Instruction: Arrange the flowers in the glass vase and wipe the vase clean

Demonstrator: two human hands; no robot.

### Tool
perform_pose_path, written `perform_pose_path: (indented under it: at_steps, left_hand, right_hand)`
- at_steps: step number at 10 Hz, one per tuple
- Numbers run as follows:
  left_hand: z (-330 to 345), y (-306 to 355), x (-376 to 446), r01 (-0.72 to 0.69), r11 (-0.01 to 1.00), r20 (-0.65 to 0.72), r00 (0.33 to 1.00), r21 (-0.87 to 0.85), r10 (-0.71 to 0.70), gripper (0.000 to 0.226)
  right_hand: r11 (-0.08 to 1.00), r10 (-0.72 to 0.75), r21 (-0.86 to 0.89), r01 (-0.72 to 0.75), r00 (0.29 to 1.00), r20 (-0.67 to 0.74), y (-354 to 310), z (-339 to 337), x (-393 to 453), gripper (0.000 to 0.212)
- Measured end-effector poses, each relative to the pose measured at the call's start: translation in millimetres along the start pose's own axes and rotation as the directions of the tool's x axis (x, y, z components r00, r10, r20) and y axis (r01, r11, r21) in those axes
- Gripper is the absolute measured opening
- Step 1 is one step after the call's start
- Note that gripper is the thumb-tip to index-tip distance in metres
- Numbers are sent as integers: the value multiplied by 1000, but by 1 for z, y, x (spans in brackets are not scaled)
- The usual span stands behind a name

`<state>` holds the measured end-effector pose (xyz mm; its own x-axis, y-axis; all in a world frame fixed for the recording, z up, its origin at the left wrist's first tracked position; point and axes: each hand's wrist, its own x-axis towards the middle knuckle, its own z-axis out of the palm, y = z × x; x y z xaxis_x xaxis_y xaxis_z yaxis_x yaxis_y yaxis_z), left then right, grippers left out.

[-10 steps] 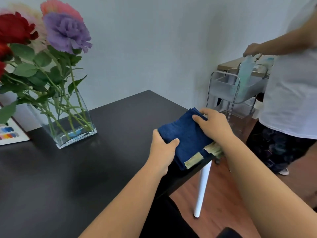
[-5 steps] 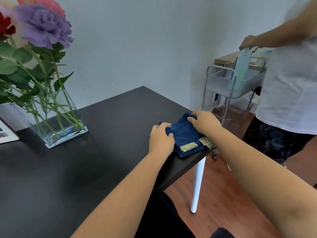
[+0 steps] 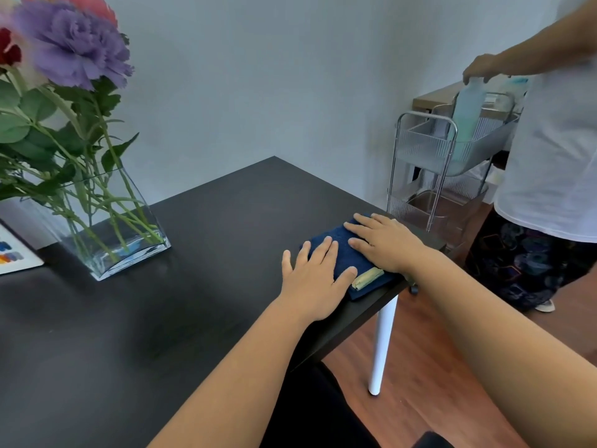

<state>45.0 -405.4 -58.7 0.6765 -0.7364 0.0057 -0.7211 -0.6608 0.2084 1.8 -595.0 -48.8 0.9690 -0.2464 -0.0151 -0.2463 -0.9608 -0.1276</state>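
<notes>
A folded dark blue cloth (image 3: pixel 342 250) with a tan label lies flat at the right corner of the black table (image 3: pixel 193 286). My left hand (image 3: pixel 313 276) rests on its near left part with fingers straight. My right hand (image 3: pixel 384 242) presses flat on its right part. Far to the left stands the square glass vase (image 3: pixel 106 227) with a little water, holding purple, red and pink flowers (image 3: pixel 71 43) on green stems. Both hands are well apart from the vase.
A colour card (image 3: pixel 13 257) lies at the table's left edge. Beyond the table's right corner stands a metal trolley (image 3: pixel 429 163), where another person in a white shirt (image 3: pixel 555 150) holds a bottle. A white table leg (image 3: pixel 382 341) stands on wood floor.
The cloth went from held above the table corner to lying flat on it. Both hands let go of their grip and now lie flat on top of it.
</notes>
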Motion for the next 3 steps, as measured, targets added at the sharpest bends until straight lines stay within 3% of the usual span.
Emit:
perform_pose_path:
  at_steps: [2, 3]
  left_hand:
    - [0, -6, -5, 11, 999, 73, 997, -30, -9, 74]
    - [-3, -5, -12, -15, 996, 42, 999, -84, 19, 75]
  right_hand:
    - [998, 56, -28, -54, 993, 100, -4, -3, 1, 55]
    - [999, 40, 16, -38, 985, -167, -7, -3, -11, 51]
